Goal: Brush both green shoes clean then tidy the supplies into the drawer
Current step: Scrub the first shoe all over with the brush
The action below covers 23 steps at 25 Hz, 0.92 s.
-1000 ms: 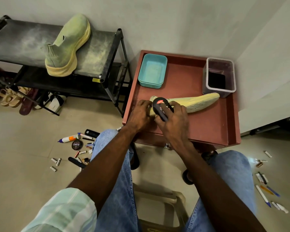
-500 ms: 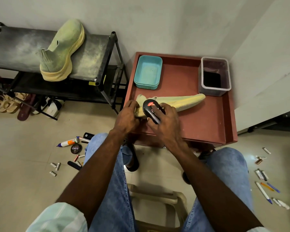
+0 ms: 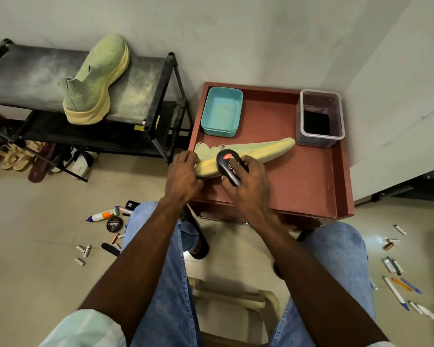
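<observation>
One green shoe (image 3: 263, 149) lies on its side on the red-brown tray table (image 3: 298, 181), toe pointing right. My left hand (image 3: 182, 175) grips its heel end. My right hand (image 3: 248, 187) holds a black shoe brush (image 3: 228, 166) with a red mark on its back, pressed against the shoe's yellow sole near the heel. The second green shoe (image 3: 95, 81) stands on the top shelf of the black rack (image 3: 145, 78) at the left.
A teal tub (image 3: 222, 111) and a clear container (image 3: 321, 117) with a dark inside stand at the tray's back. A glue bottle (image 3: 103, 215), a polish tin (image 3: 114, 224) and small items litter the floor left; pens (image 3: 398, 289) lie at the right. Sandals (image 3: 13, 157) sit under the rack.
The brush has slid a little along the sole under my right hand. My left hand keeps its hold on the heel. The camera has shifted slightly.
</observation>
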Motion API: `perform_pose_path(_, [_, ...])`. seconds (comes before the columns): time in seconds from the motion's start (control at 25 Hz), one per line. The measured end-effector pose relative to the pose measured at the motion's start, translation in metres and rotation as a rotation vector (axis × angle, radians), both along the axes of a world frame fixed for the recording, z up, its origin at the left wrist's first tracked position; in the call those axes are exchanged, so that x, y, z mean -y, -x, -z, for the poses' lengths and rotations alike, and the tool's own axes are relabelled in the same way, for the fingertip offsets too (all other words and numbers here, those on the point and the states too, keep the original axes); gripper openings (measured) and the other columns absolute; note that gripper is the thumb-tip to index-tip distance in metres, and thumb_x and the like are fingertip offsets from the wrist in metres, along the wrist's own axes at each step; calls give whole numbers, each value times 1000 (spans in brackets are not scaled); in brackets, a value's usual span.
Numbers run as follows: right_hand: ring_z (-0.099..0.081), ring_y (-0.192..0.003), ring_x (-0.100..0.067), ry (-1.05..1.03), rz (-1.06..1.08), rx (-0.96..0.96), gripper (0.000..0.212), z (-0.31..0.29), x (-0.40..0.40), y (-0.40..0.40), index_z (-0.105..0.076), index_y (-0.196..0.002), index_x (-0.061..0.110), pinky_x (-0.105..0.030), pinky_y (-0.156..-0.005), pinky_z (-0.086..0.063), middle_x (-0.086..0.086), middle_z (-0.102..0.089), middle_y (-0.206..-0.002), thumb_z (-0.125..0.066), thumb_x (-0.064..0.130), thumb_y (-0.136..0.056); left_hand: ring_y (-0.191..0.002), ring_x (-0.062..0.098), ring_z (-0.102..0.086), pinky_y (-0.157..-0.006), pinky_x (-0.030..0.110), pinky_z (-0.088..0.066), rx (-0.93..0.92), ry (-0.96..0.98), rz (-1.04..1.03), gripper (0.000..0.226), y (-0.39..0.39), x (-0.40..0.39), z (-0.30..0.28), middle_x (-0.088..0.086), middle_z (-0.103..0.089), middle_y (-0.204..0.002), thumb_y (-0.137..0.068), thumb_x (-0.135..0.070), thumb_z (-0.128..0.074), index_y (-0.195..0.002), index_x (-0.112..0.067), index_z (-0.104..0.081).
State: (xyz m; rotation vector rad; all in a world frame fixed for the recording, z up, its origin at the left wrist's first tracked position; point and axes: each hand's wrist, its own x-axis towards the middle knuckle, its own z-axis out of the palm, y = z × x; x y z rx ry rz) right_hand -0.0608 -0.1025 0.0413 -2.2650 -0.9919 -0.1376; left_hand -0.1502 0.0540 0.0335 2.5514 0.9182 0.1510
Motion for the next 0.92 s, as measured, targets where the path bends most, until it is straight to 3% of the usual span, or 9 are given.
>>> perform_pose_path(0.24, [-50, -107, -34, -3, 342, -32, 48, -10, 19, -51, -65, -122, 13, -46, -90, -46, -18, -56, -117, -65, 33, -78, -121, 28, -40, -98, 38, -37, -83, -61, -42, 54, 1, 0, 1, 9, -48, -127, -69, -17, -70, -120, -13, -53])
perform_pose_path(0.44, [-52, -97, -34, -51, 336, 7, 43, -5, 15, -49, -68, -119, 16, -44, -84, -47, -18, -58, -112, -66, 30, -77, -129, 26, -35, -109, 39, -30, -26, -17, 10, 72, -6, 5, 0, 7, -44, -138, -71, -32, -79, -135, -17, -48])
perform_pose_path(0.52, [-54, -96, -34, -81, 359, 6, 43, -4, 10, -57, -69, -117, 15, -42, -84, -47, -18, -60, -110, -65, 30, -77, -128, 25, -38, -108, 38, -32, -36, -11, 39, 70, -14, 7, 0, 6, -47, -138, -74, -36, -78, -136, -20, -49])
perform_pose_path(0.64, [-56, -98, -33, -129, 212, 14, 45, -1, -9, -46, -69, -117, 14, -38, -86, -46, -17, -61, -111, -65, 32, -76, -119, 28, -49, -97, 38, -43, -58, 20, -14, 59, -26, 2, -5, 8, -54, -131, -76, -30, -76, -130, -18, -57])
perform_pose_path(0.8, [-56, -98, -33, -20, -82, 1, 48, 2, -29, -17, -67, -118, 15, -38, -82, -48, -17, -61, -114, -68, 32, -73, -104, 33, -56, -83, 39, -48, -48, 56, -54, 43, -30, 1, -15, 12, -60, -114, -74, -21, -71, -115, -12, -60])
perform_pose_path(0.92, [-58, -95, -36, -31, -51, 39, 45, 0, -19, -44, -67, -115, 15, -41, -81, -52, -18, -63, -111, -67, 32, -73, -103, 28, -57, -82, 36, -49, -50, 117, -82, 48, -28, 5, -19, 7, -60, -114, -73, -33, -78, -114, -16, -61])
